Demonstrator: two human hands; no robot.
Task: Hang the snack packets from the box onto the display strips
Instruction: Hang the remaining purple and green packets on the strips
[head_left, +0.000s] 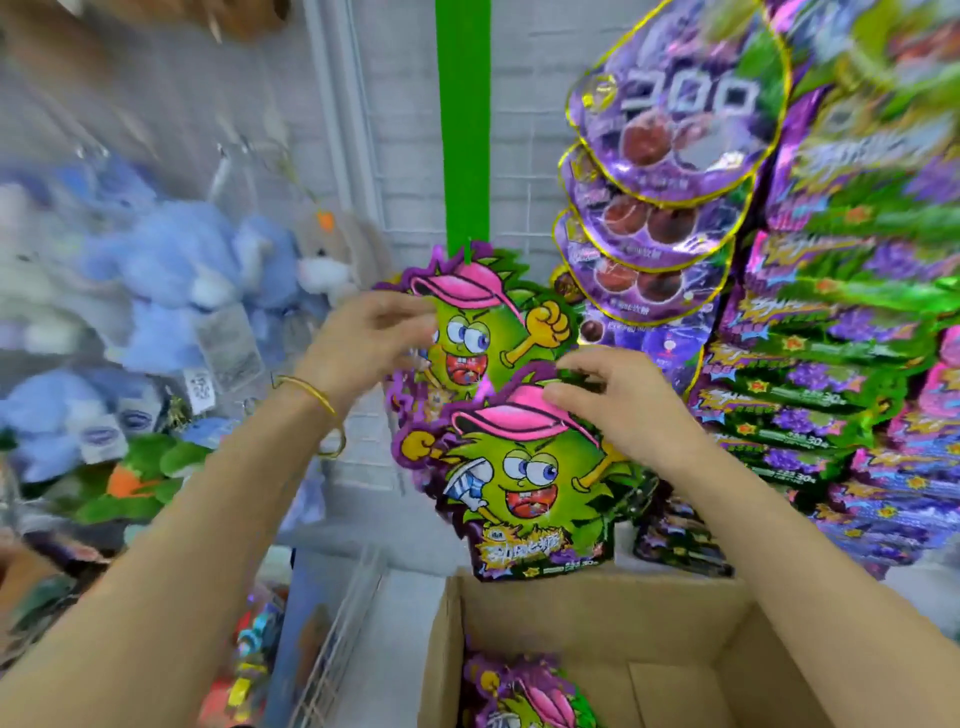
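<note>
A green display strip (464, 130) hangs down the middle of the white wall grid. One green cartoon snack packet (498, 322) with a pink cap hangs from its hook. A second, identical packet (524, 483) sits just below it, overlapping its lower half. My right hand (613, 400) pinches the top edge of this lower packet by the pink cap. My left hand (369, 338) is blurred at the left edge of the upper packet, fingers curled toward it; its grip is unclear. The open cardboard box (447, 623) below holds more of these packets (524, 696).
Purple round candy packets (675, 124) hang on a strip to the right, beside stacked purple and green packets (841, 364). Blue plush toys (171, 280) hang on the left. A wire basket (337, 639) stands left of the box.
</note>
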